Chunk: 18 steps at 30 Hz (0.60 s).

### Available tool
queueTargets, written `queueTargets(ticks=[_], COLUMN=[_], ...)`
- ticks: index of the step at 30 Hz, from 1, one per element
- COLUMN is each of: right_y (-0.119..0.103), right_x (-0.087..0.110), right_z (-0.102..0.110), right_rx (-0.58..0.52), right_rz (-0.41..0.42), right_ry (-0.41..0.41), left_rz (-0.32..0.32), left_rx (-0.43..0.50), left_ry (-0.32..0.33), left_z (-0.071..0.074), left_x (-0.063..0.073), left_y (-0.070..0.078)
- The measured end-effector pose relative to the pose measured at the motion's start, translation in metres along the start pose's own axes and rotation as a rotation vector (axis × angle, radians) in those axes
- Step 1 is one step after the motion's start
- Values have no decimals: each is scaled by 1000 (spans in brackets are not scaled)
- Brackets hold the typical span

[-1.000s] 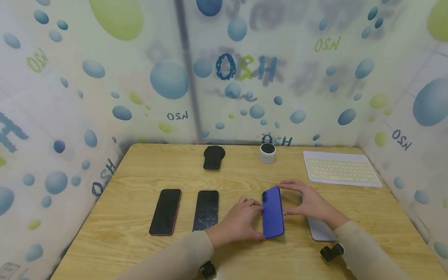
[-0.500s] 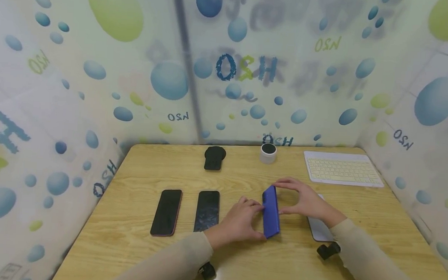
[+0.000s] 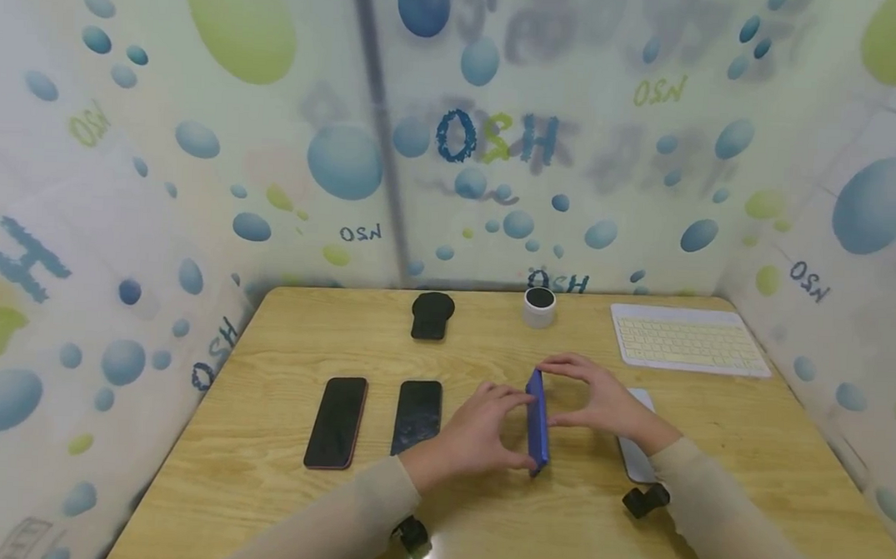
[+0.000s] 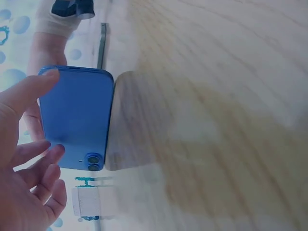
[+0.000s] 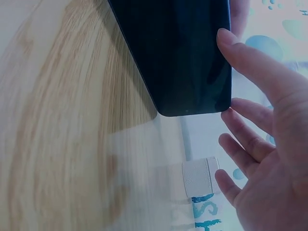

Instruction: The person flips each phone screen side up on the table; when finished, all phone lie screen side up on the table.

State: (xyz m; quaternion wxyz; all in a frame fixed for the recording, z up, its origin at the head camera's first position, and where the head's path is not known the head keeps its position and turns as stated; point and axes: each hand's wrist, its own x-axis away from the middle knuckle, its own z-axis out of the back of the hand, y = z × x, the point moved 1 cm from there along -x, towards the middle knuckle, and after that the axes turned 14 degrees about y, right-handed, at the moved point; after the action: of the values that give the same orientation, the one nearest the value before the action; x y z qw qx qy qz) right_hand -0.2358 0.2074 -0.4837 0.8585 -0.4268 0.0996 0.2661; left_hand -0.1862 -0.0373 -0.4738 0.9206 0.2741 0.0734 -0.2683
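A blue phone (image 3: 537,425) stands on its long edge on the wooden table, between my two hands. My left hand (image 3: 482,431) holds it from the left, thumb at the near end and fingers along the upper edge. From the right, my right hand (image 3: 604,400) grips the far end, with its thumb on the screen side. The left wrist view shows the phone's blue back (image 4: 77,118) with its camera lenses; the dark screen (image 5: 178,62) faces the right wrist camera. Left of my hands lie two dark phones (image 3: 337,422), the nearer one (image 3: 417,416) partly behind my left hand.
A flat silver-grey slab (image 3: 638,459) lies partly hidden under my right wrist. Along the back of the table stand a black paddle-shaped item (image 3: 432,316), a white cylinder with a dark top (image 3: 539,310) and a white keyboard (image 3: 689,340). Patterned fabric walls (image 3: 480,231) enclose the table.
The blue phone has tipped from showing its back at a slant to standing nearly upright on its edge. My right hand has shifted slightly left with it; the left hand stays close by.
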Motion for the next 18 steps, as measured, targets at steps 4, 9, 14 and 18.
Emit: queueTargets(ticks=[4, 9, 14, 18], right_y=[-3, -5, -3, 3], right_x=[-3, -3, 2, 4], right_z=[-5, -9, -12, -15], right_rx=[-11, -33, -18, 8], right_rz=[12, 2, -25, -51], right_ry=[9, 14, 4, -26], left_rz=[17, 32, 19, 23], left_rx=[17, 28, 25, 9], left_ry=[-3, 0, 13, 19], left_z=[6, 9, 10, 12], left_x=[1, 3, 6, 10], left_y=[-1, -1, -2, -5])
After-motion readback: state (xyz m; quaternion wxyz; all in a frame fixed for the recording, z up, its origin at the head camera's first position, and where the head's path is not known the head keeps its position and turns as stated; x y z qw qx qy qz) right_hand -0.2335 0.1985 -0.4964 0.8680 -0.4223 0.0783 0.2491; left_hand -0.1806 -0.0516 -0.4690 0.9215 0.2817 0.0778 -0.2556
